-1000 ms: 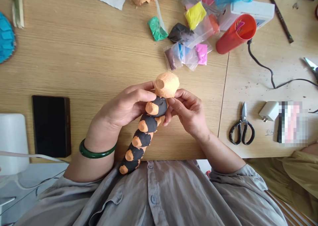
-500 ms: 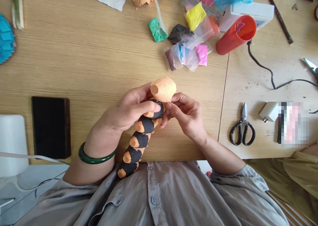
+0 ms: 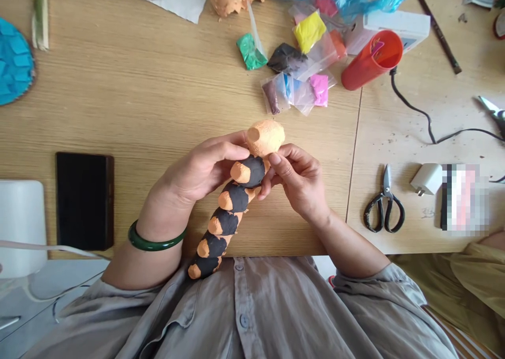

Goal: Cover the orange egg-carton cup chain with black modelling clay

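Between my hands is a long clay caterpillar-like figure (image 3: 233, 198), made of several black rounded segments with orange stubs along the sides and a bulbous pale-orange end (image 3: 266, 138) at the top. It slants from the table down to my shirt front. My left hand (image 3: 201, 167) grips its upper part from the left, thumb by the joint below the orange end, other fingers partly hidden behind. On the opposite side, my right hand (image 3: 298, 177) pinches the figure just under that end with thumb and fingers. A green bangle (image 3: 157, 243) circles my left wrist.
Bagged clay pieces, among them yellow (image 3: 310, 31), green (image 3: 251, 51) and pink (image 3: 319, 89), lie ahead. A red cup (image 3: 371, 60) leans beside a white box (image 3: 412, 27). Scissors (image 3: 384, 203) and a white charger (image 3: 426, 179) lie right; a black phone-like device (image 3: 84, 201) lies left.
My left thumb has slid up off the top black segment, uncovering its orange stub. The figure's upper end has shifted slightly right, and my right hand still pinches its side.
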Tool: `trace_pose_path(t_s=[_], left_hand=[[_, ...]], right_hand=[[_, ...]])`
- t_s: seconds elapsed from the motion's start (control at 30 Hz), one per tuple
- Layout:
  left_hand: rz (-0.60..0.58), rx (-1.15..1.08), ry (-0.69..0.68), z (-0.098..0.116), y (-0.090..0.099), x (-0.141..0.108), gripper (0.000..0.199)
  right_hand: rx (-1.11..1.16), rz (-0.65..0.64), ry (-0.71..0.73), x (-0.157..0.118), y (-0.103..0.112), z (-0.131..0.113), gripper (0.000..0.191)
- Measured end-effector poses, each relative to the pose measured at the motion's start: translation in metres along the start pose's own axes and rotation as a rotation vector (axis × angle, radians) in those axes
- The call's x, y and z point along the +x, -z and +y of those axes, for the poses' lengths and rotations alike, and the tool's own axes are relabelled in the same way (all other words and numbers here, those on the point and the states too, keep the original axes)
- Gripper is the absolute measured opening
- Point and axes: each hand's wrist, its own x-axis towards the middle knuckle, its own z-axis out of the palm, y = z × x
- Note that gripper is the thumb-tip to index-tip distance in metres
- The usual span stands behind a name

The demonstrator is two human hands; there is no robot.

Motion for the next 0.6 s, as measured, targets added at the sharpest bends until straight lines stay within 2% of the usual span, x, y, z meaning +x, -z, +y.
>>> trace_pose_path(t_s=[0.33,0.5,0.6], left_hand=[[-0.024,-0.023,0.040,-0.0030,0.0059,0.0017,0.020],[0.060,-0.027,0.021,-0.0038,0.0049,-0.0006,0.017],[0.064,-0.043,-0.011,-0.0058,0.0053,0.0006,0.020]], right_hand=[[0.014,-0.016,0.010,0.0001,0.0013,-0.0012,0.040],[0.026,-0.037,-0.038,0.0039,0.0047,0.0014,0.044],[0.067,-0.065,-0.095,0.0078,0.0094,0.0032,0.048]])
